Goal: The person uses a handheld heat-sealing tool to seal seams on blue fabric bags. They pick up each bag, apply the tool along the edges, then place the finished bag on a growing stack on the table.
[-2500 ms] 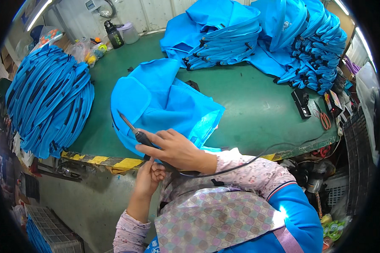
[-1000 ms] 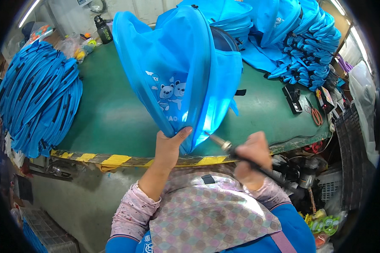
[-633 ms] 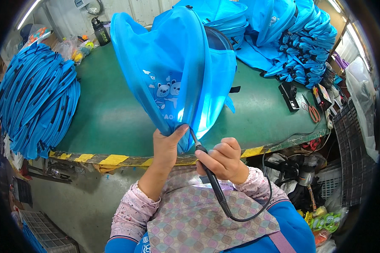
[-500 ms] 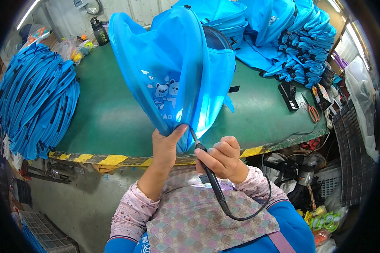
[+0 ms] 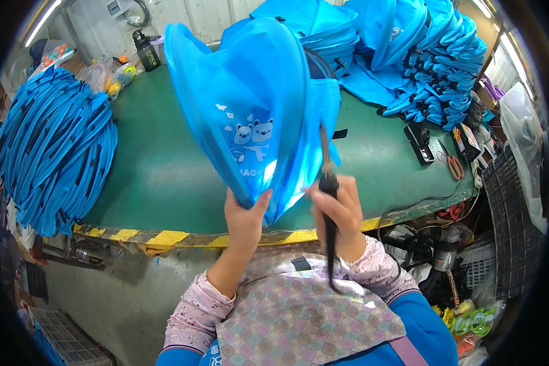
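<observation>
A blue fabric canopy [image 5: 244, 85] with stiff curved rims and a printed pair of white-and-blue bears stands tilted over the table in front of me. My left hand [image 5: 244, 221] pinches its lower corner, thumb on the near side. To the right of that corner, my right hand [image 5: 344, 215] is closed around the black handle of a soldering iron [image 5: 326, 152]. The iron's brownish metal tip points upward, in front of the canopy's right side; whether it touches the fabric I cannot tell. Motion blurs the right hand a little.
Folded blue fabric pieces [image 5: 55, 146] are heaped at the left, and more stacked canopies [image 5: 436, 73] fill the far right. Orange-handled scissors [image 5: 454, 166] and a black box [image 5: 419, 143] lie on the green table [image 5: 140, 152]. A dark bottle [image 5: 145, 52] stands at the back.
My right hand has drawn the soldering iron away from the canopy's lower corner, to the right, and turned its tip more upright. The canopy has shifted slightly; my left hand still grips it.
</observation>
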The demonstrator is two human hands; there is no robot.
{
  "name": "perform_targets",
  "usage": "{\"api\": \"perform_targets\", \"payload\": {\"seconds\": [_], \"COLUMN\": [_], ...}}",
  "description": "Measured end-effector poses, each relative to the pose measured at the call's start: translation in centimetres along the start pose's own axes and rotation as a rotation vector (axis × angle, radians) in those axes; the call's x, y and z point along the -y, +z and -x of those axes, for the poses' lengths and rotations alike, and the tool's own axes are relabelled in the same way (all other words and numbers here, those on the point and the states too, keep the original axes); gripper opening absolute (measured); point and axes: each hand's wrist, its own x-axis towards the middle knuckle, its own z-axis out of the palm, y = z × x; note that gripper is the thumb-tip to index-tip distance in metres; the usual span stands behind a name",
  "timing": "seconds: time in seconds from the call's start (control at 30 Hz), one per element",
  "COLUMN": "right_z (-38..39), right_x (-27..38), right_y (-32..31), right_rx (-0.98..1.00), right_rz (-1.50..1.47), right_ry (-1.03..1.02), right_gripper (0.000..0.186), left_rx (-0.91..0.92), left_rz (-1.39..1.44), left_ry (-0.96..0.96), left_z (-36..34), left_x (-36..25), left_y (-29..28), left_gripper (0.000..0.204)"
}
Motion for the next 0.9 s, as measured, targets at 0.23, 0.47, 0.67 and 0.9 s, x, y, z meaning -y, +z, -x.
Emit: {"api": "perform_targets", "payload": {"seconds": [0.23, 0.47, 0.67, 0.9], "right_z": [-0.4, -1.0, 0.4, 0.6], "right_x": [-3.8, 0.6, 1.1, 1.3], "right_y": [3.5, 1.4, 0.9, 1.9], "right_rx": [-0.025, -0.108, 0.045, 0.087], "right_rz": [-0.006, -0.065, 0.021, 0.128], "right_ry": [0.107, 0.220, 0.013, -0.083], "right_gripper": [0.046, 0.025, 0.024, 0.031], "left_rx": [0.031, -0.034, -0.077, -0.062], "left_rz": [0.088, 0.347, 0.351, 0.325], "left_ry": [-0.015, -0.130, -0.078, -0.091], "left_z": [1.5, 0.2, 0.2, 0.6], "left_x": [1.9, 2.7, 2.9, 2.8], "left_y": [-1.5, 0.7, 1.1, 0.7], "left_gripper": [0.029, 0.027, 0.025, 0.024]}}
